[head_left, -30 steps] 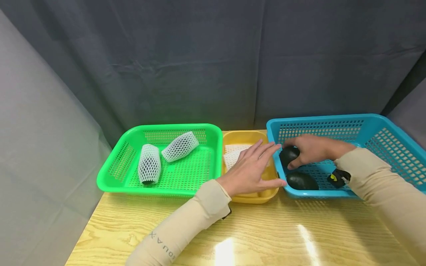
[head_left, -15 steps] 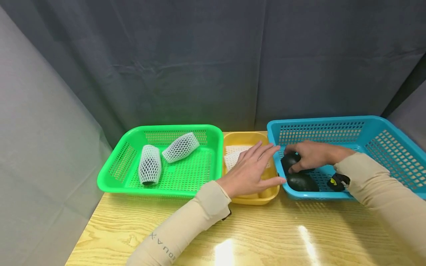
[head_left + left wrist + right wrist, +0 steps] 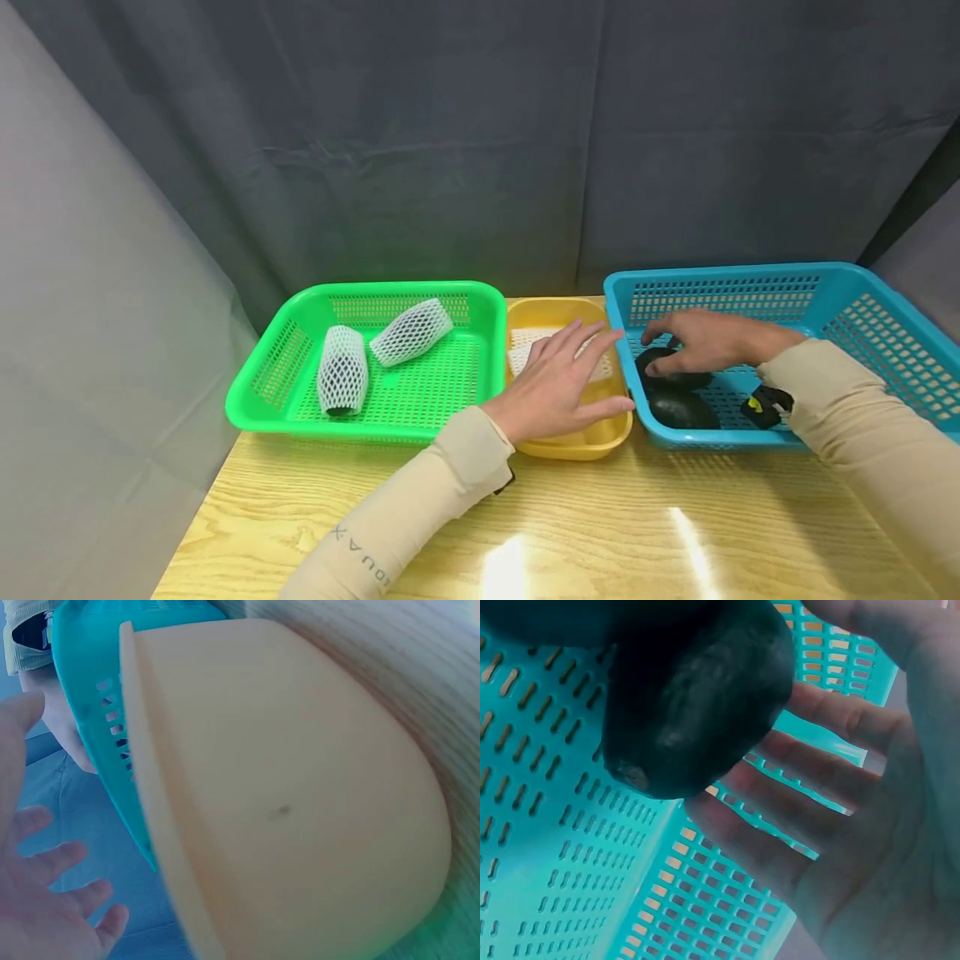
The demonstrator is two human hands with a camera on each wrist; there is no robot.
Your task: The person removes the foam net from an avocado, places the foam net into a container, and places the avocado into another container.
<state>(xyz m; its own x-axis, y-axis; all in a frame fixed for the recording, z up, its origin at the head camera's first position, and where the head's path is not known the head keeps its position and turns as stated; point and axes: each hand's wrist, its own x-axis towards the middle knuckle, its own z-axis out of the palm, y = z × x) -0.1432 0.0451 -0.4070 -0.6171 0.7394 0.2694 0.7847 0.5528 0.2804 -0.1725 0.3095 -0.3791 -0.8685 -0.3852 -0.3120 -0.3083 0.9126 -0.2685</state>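
My right hand (image 3: pixel 697 342) is inside the blue basket (image 3: pixel 720 273), over a dark avocado (image 3: pixel 686 380) lying against the left wall. In the right wrist view its fingers are extended, fingertips at the side of the avocado (image 3: pixel 712 705), thumb spread away. A second dark avocado (image 3: pixel 681 410) lies just in front. My left hand (image 3: pixel 555 387) hovers over the yellow bin (image 3: pixel 577 450), palm down, fingers spread, holding nothing. White foam net sleeves (image 3: pixel 519 358) lie in that bin, partly hidden under the hand.
At left, a green basket (image 3: pixel 420 429) holds two white foam nets, one upright (image 3: pixel 342 367) with a dark end showing, one slanted (image 3: pixel 412 333). The containers stand side by side on a wooden table (image 3: pixel 600 517), before a dark curtain (image 3: pixel 420 150).
The avocado under my right hand has gone from tipped up to lying flat beside the other one, and the fingers around it have loosened. My left hand has barely shifted.
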